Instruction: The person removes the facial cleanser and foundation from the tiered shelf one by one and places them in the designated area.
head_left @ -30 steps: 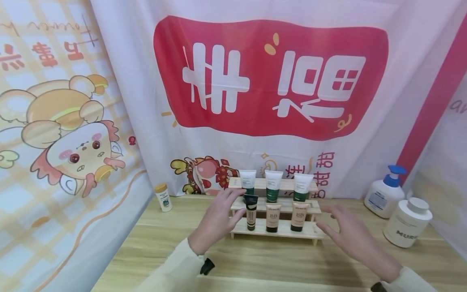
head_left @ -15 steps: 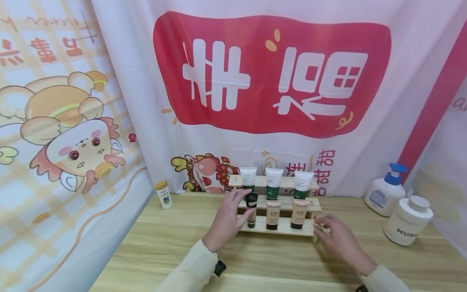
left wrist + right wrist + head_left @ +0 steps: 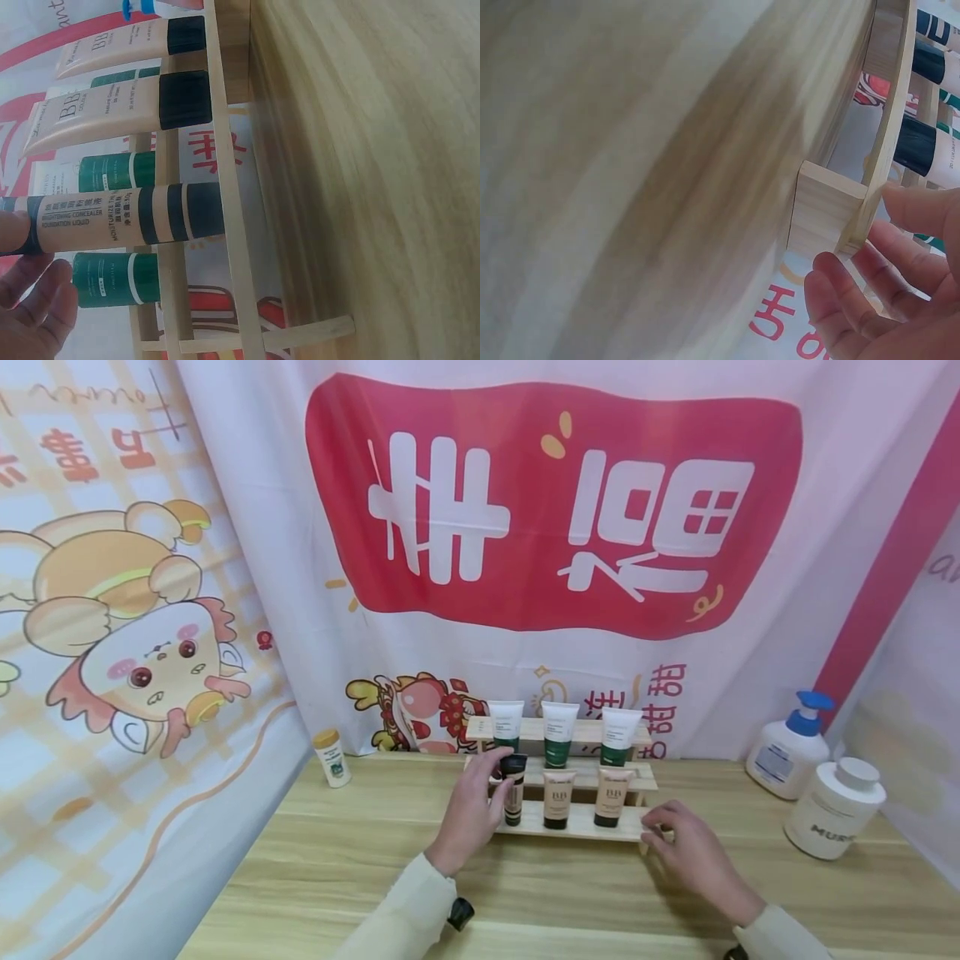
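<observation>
A three-tier wooden display rack [image 3: 536,814] bears several cosmetic tubes. On its bottom tier, at the left end, stands a beige and black foundation tube [image 3: 79,223]. My left hand [image 3: 468,810] pinches that tube near its top, with the thumb across its front. At the rack's other end, my right hand [image 3: 693,852] holds the tip of the bottom tier. In the right wrist view the thumb [image 3: 915,210] lies at the board's edge and the fingers curl beside its end. Two BB cream tubes [image 3: 557,797] stand between the hands. White and green tubes [image 3: 559,733] occupy the tier behind.
On the table [image 3: 300,877] at the far left is a small yellow-capped bottle [image 3: 332,760]. A blue-topped pump bottle [image 3: 787,752] and a white jar-like bottle [image 3: 832,810] stand on the right. Printed cloth [image 3: 262,527] hangs behind and along the sides.
My left hand has moved right to the foundation tube and now pinches it. My right hand has come inward from beside the rack and taken hold of its lower right end.
</observation>
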